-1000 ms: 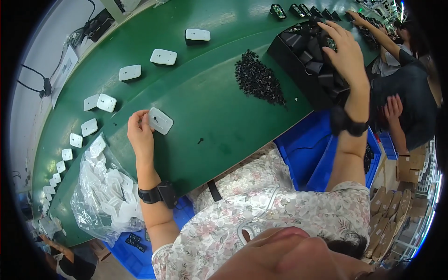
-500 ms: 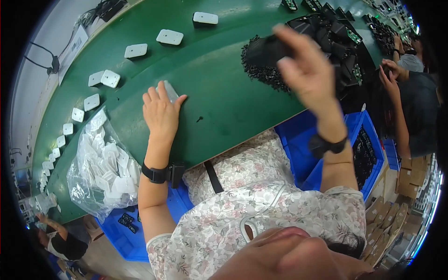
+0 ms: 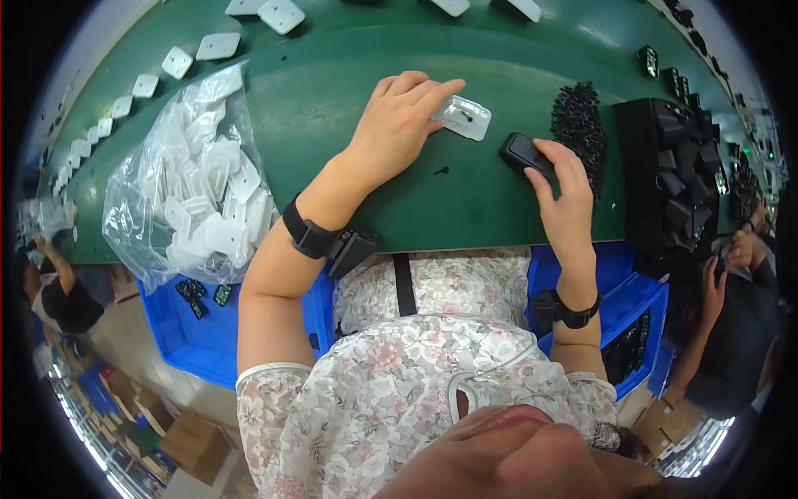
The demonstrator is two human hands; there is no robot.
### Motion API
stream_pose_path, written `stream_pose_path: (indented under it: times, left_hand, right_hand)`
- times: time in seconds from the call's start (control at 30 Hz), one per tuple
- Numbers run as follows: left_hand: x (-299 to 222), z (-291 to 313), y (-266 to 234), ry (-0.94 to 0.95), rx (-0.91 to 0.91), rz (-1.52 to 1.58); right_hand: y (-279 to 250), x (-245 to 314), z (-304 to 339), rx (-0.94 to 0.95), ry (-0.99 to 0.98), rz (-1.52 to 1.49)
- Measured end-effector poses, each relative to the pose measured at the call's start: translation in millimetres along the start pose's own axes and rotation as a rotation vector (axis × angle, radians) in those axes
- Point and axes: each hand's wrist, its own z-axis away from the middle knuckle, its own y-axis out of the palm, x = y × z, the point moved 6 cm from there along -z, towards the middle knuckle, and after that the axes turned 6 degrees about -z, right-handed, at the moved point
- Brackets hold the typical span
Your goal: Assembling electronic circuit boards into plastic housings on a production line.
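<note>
My left hand [image 3: 396,129] grips the left end of a small translucent plastic tray [image 3: 476,126] between thumb and fingers. On the tray shows a small black piece [image 3: 465,116]. Whether the tray rests on the table or is slightly raised, I cannot tell. To its right, my right hand [image 3: 567,185] is closed round the edge of a black rectangular housing [image 3: 521,150], held just left of a pile of tiny black parts [image 3: 579,125]. One loose black part [image 3: 441,171] lies on the green table [image 3: 332,83] below the tray.
A clear bag [image 3: 208,187] of white plates lies at left; white pieces [image 3: 219,46] line the far side. At right sits a heap of black housings [image 3: 686,179]. Blue bins [image 3: 195,333] stand below the table's front edge. A co-worker's hand [image 3: 744,249] shows at far right.
My right hand, blurred and raised over the dark pile before, now holds a black housing beside the tray. The tray now shows a small black piece on it. My view has turned.
</note>
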Motion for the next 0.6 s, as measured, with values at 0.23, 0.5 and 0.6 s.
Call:
stream_pose_path:
  times: [0.23, 0.5, 0.6]
  left_hand:
    - [18, 3, -5, -0.134, -0.008, 0.291]
    - [15, 7, -8, -0.049, 0.074, 0.246]
    - [11, 11, -8, -0.031, 0.096, 0.115]
  right_hand:
    - [12, 39, -41, -0.049, -0.176, -0.093]
    - [45, 43, -59, 0.118, -0.243, -0.047]
    - [48, 41, -58, 0.129, -0.256, -0.045]
